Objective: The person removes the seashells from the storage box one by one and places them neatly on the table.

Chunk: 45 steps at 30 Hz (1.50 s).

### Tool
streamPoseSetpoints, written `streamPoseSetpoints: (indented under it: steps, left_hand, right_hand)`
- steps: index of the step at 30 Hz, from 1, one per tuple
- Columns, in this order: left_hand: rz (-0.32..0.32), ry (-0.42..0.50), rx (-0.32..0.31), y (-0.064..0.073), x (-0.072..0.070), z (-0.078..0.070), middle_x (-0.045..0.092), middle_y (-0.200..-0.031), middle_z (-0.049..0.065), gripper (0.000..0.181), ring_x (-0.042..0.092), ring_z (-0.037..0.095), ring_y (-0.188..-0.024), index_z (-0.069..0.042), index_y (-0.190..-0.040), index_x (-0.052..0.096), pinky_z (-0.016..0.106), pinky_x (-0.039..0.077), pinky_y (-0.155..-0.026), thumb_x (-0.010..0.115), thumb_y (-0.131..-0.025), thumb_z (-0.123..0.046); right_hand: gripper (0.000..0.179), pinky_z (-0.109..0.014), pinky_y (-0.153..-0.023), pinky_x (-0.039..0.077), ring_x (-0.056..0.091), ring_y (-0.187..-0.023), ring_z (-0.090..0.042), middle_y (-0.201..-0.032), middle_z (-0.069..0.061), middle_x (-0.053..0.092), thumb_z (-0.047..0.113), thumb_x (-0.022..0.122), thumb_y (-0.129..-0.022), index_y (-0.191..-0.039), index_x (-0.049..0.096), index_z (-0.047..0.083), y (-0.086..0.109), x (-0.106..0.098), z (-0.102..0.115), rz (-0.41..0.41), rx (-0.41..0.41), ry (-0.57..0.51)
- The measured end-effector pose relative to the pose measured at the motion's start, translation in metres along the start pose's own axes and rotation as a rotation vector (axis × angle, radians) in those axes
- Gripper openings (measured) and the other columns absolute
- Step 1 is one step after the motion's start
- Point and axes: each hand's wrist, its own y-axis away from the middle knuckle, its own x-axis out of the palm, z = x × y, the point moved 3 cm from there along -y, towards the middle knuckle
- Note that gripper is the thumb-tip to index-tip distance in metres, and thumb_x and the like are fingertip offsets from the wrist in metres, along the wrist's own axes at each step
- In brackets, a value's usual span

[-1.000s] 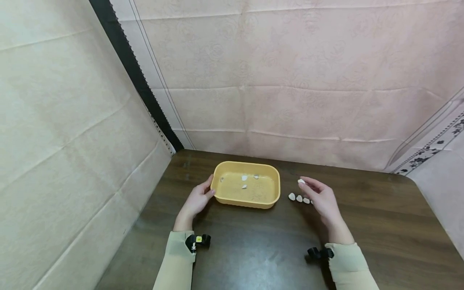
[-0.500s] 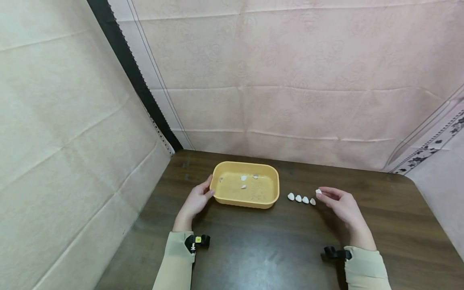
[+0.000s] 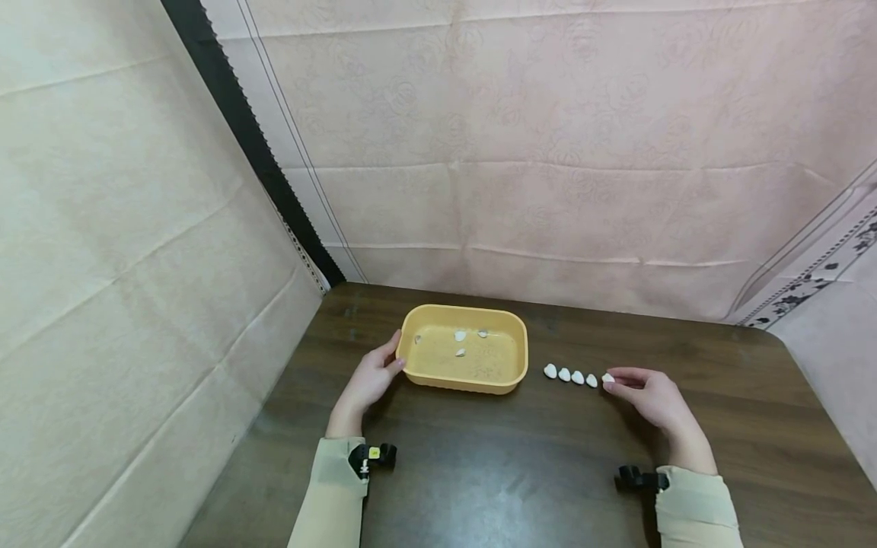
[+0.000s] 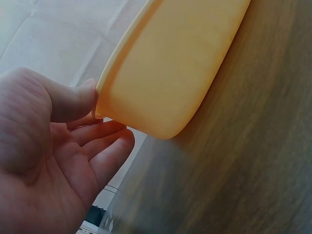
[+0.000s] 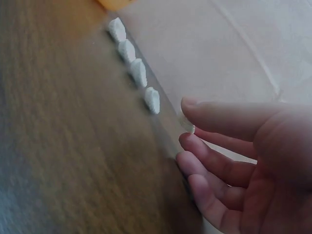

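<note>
My left hand holds the left end of a yellow plastic basin, thumb at the rim and fingers beneath it. A few small pale shells lie scattered on the basin's floor. To the basin's right, several white ridged shells form a short row on the table. At the right end of that row, my right hand pinches another white shell between thumb and fingertips, close over the wood. Its thumb covers part of this shell in the right wrist view.
The brown wooden table runs back to a pale cloth hung behind it. Another cloth closes off the left side. Each wrist wears a black camera mount.
My right hand has carried its shell rightward past the row, then lowered it at the row's right end. My left hand stays on the basin.
</note>
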Motion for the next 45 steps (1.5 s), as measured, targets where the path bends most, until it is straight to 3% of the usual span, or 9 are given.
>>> streamPoseSetpoints:
  steps: [22, 45]
  left_hand:
    - [-0.010, -0.016, 0.024, 0.0008, -0.0003, -0.0040, 0.033, -0.172, 0.010, 0.060, 0.033, 0.032, -0.157, -0.005, -0.166, 0.034, 0.052, 0.028, -0.127, 0.056, -0.111, -0.007]
    - [0.002, -0.010, 0.027, 0.0001, 0.0006, -0.0024, 0.032, -0.172, 0.009, 0.060, 0.033, 0.032, -0.157, -0.005, -0.167, 0.033, 0.053, 0.029, -0.126, 0.055, -0.111, -0.008]
  right_hand:
    - [0.041, -0.039, -0.081, 0.056, 0.068, -0.096, -0.024, -0.110, -0.010, 0.077, 0.031, 0.080, -0.099, -0.128, 0.076, 0.003, -0.0024, 0.0040, -0.0003, 0.008, -0.027, 0.090]
    - [0.041, -0.037, -0.079, 0.054, 0.067, -0.094, -0.023, -0.107, -0.008, 0.074, 0.031, 0.082, -0.097, -0.128, 0.076, 0.004, -0.0032, 0.0065, -0.0017, -0.004, -0.017, 0.077]
